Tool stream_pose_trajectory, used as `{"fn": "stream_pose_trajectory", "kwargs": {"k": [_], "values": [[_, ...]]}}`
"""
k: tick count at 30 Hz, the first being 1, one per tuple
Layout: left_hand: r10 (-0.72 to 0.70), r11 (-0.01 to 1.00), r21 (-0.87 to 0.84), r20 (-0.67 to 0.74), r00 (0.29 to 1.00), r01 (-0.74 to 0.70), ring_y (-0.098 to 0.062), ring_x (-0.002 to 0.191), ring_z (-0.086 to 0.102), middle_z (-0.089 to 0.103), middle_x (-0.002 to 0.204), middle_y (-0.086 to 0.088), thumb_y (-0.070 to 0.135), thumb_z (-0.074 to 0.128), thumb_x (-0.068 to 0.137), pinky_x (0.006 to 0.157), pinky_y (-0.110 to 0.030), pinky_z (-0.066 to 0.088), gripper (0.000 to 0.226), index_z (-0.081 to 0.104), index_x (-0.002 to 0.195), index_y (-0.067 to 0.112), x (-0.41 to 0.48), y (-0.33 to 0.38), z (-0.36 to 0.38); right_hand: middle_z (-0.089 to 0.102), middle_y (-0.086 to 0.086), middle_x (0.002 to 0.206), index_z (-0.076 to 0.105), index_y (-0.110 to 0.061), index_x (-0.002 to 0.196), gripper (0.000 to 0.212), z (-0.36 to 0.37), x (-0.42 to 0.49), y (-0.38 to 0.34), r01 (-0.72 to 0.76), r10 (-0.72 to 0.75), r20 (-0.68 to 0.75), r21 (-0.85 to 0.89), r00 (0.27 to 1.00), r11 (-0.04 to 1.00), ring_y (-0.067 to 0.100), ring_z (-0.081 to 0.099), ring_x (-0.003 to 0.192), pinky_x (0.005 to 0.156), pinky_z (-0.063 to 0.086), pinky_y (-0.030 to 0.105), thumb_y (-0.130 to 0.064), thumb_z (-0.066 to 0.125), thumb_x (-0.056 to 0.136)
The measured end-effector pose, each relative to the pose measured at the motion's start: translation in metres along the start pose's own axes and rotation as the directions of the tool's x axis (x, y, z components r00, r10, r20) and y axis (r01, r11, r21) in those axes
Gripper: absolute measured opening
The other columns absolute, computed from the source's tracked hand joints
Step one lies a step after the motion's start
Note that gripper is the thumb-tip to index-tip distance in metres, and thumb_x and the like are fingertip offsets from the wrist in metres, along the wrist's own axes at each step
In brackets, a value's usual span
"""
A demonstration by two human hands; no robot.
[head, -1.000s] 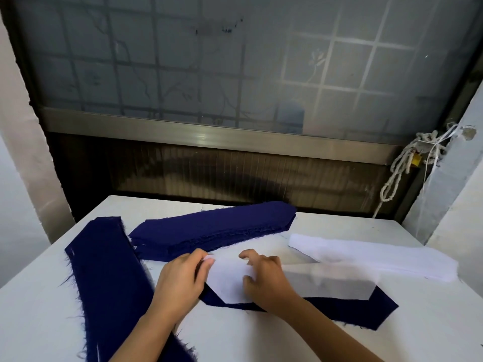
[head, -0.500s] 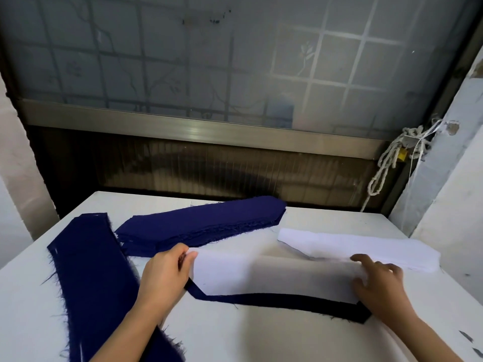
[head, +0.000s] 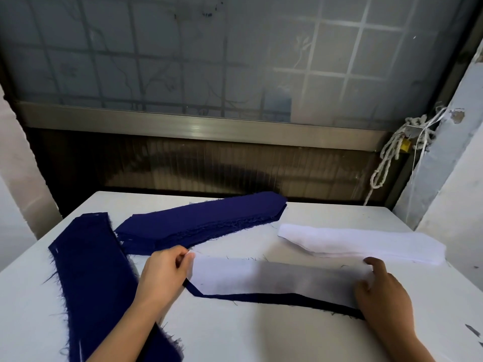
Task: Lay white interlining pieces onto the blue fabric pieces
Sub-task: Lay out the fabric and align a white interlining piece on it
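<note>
Pinching left end of the white interlining piece (head: 274,276) with my left fingers (head: 177,253), right fingers (head: 376,265) on its right end (pinch or press: can't tell), long axis left-right across lower centre, offset up-frame on the blue fabric piece (head: 287,300), blue strip exposed below.

On the table (head: 261,335) we find an interlining piece (head: 274,278) lying on a fabric piece (head: 274,300), centre front; our left hand (head: 163,275) pinches its left end, our right hand (head: 384,296) holds its right end; a fabric stack (head: 203,220) lies behind; an interlining stack (head: 366,244) behind right; a long strip (head: 91,270) at left.
</note>
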State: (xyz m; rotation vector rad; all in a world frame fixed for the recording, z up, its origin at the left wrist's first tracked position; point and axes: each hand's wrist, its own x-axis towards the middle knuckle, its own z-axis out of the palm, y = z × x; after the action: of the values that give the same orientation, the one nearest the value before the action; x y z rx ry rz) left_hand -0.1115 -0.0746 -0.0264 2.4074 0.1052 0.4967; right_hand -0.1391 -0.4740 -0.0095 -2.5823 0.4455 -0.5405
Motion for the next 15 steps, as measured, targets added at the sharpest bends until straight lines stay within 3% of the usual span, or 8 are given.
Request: {"fn": "stream_pose_trajectory", "kwargs": {"k": [2,5,11,15], "values": [[0.011,0.998,0.065,0.012,1.0,-0.012,-0.012,0.054,0.057,0.059,0.056,0.008,0.036,0.057,0.097,0.055,-0.035,0.052,0.027,0.064,0.073,0.025,-0.0001,0.0013,0.0008,0.046,-0.004,0.07,0.046,-0.022,0.124,0.047,-0.0003,-0.0015,-0.0037,0.0,0.002,0.024,-0.088,1.0,0.996,0.024,0.046,0.066,0.06,0.038,0.033,-0.012,0.055,0.079],[0.012,0.995,0.095,0.011,1.0,-0.013,-0.013,0.054,0.057,0.059,0.057,0.006,0.032,0.056,0.097,0.055,-0.037,0.052,0.026,0.063,0.075,0.021,0.0007,0.0017,0.0014,0.046,-0.002,0.071,0.047,-0.019,0.126,0.048,-0.0023,-0.0015,-0.0051,-0.025,0.027,0.024,-0.081,0.999,0.996,0.026,0.045,0.068,0.062,0.037,0.034,-0.01,0.055,0.08],[-0.044,0.998,-0.048,-0.025,0.999,0.043,-0.008,0.059,0.06,0.064,0.064,0.018,0.028,0.059,0.096,0.055,-0.029,0.052,0.022,0.066,0.076,0.031,0.0006,0.002,-0.0022,0.055,0.004,0.066,0.046,-0.016,0.122,0.043,-0.003,-0.003,-0.0014,-0.041,0.041,-0.02,0.028,0.999,0.999,0.028,0.054,0.064,0.056,0.041,0.035,-0.006,0.053,0.081],[0.002,0.998,0.061,0.013,1.0,-0.003,-0.011,0.055,0.058,0.061,0.058,0.01,0.027,0.06,0.095,0.055,-0.034,0.052,0.023,0.065,0.072,0.029,0.0001,0.0037,-0.0013,0.054,0.005,0.074,0.049,-0.016,0.123,0.043,0.0011,-0.0027,0.0001,-0.049,0.048,-0.03,-0.053,0.998,0.997,0.03,0.05,0.068,0.059,0.039,0.035,-0.007,0.053,0.08]]}}
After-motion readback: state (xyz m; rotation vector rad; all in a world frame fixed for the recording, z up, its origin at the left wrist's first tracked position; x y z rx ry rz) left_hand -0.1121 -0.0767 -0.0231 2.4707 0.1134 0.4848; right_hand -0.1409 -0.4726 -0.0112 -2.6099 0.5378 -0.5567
